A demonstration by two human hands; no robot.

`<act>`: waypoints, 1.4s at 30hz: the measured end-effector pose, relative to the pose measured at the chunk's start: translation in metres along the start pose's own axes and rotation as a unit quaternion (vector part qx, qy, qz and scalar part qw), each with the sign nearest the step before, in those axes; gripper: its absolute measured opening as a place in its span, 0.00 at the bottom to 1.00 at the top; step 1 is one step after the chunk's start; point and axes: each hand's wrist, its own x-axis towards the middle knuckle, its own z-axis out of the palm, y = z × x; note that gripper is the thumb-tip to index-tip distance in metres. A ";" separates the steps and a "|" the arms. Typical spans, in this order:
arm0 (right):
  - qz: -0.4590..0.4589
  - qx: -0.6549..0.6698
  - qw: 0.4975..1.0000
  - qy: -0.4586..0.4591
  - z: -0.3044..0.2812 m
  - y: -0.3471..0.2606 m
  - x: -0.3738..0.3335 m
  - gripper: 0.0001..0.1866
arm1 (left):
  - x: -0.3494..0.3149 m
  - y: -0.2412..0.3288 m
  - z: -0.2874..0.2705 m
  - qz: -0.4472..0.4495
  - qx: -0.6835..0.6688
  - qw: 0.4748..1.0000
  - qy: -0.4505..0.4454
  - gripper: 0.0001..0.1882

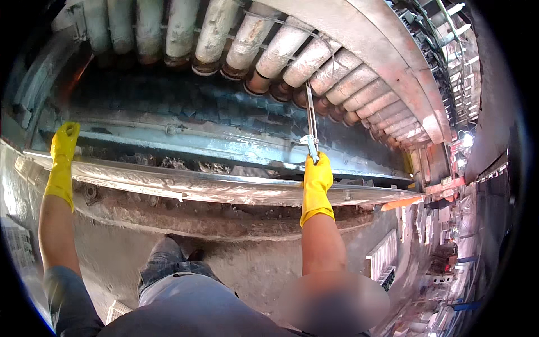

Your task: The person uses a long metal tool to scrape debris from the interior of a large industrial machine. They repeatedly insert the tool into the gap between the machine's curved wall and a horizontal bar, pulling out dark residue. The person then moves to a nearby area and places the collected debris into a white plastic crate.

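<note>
My left hand [65, 140], in a yellow rubber glove, is closed in a fist above the left end of the long trough [236, 185]. What it holds, if anything, is hidden. My right hand [318, 178], gloved the same way, is wrapped round the near end of a long, narrow metal tool [312, 115]. A short crosspiece sticks out from this tool just above my fingers. Its far end reaches up to the row of pale cylinders [275, 50]. Bluish, wet-looking surfaces [163, 135] lie inside the trough, with dark square pieces [247, 112] below the cylinders.
A broad curved metal panel [382, 45] stands over the cylinders, with cables and fittings [449, 45] at the upper right. An orange piece [401, 203] lies at the trough's right end. White plastic crates [383, 253] stand on the grey floor [247, 264].
</note>
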 end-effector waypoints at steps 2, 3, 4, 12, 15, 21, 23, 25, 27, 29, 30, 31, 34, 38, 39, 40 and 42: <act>0.016 0.008 1.000 -0.007 0.000 -0.003 -0.007 0.25 | 0.007 -0.026 -0.004 0.021 0.004 1.000 0.001 0.21; 0.025 0.010 1.000 -0.011 -0.001 -0.002 -0.010 0.25 | 0.009 -0.039 -0.008 0.024 0.019 1.000 0.006 0.22; 0.018 0.005 1.000 -0.002 -0.001 0.000 -0.010 0.25 | 0.016 -0.058 -0.008 -0.002 0.041 0.999 0.008 0.22; -0.023 0.111 0.993 0.044 0.015 0.044 -0.012 0.23 | 0.019 -0.108 -0.001 -0.057 0.099 0.993 -0.038 0.23; -0.018 0.144 0.988 0.046 0.018 0.050 -0.014 0.22 | 0.012 -0.110 -0.001 -0.056 0.135 0.988 -0.046 0.23; -0.025 0.123 0.989 0.074 0.006 0.067 -0.032 0.20 | -0.021 -0.087 -0.013 -0.070 0.127 0.988 -0.055 0.23; -0.013 0.100 0.992 0.069 -0.001 0.068 -0.040 0.21 | -0.033 -0.073 -0.015 -0.086 0.084 0.990 -0.070 0.23; -0.008 0.108 0.992 0.059 0.009 0.068 -0.038 0.22 | -0.027 -0.120 -0.018 -0.043 0.120 0.991 -0.028 0.23; -0.008 0.112 0.992 0.058 0.011 0.077 -0.035 0.22 | -0.029 -0.120 -0.017 -0.052 0.100 0.992 -0.049 0.23; -0.009 0.117 0.991 0.058 0.013 0.088 -0.033 0.22 | -0.034 -0.116 -0.014 -0.053 0.126 0.989 -0.051 0.24; -0.010 0.121 0.991 0.058 0.014 0.090 -0.033 0.22 | -0.034 -0.111 -0.015 -0.053 0.139 0.987 -0.052 0.24; -0.010 0.125 0.990 0.059 0.014 0.091 -0.033 0.22 | -0.034 -0.106 -0.015 -0.060 0.147 0.986 -0.058 0.24; -0.024 0.097 0.993 0.064 0.016 0.075 -0.027 0.22 | -0.025 -0.106 -0.015 -0.050 0.156 0.986 -0.040 0.25; -0.023 0.081 0.995 0.061 0.018 0.058 -0.018 0.23 | -0.005 -0.097 -0.014 -0.064 0.137 0.987 -0.050 0.25; -0.010 0.082 0.995 0.055 0.015 0.053 -0.016 0.23 | -0.002 -0.089 -0.015 -0.055 0.142 0.987 -0.040 0.25; 0.000 0.083 0.995 0.051 0.011 0.040 -0.017 0.23 | 0.002 -0.083 -0.012 -0.048 0.147 0.988 -0.029 0.25; 0.027 0.049 0.998 0.039 -0.003 0.009 -0.024 0.23 | 0.009 -0.071 -0.010 -0.055 0.133 0.989 -0.042 0.25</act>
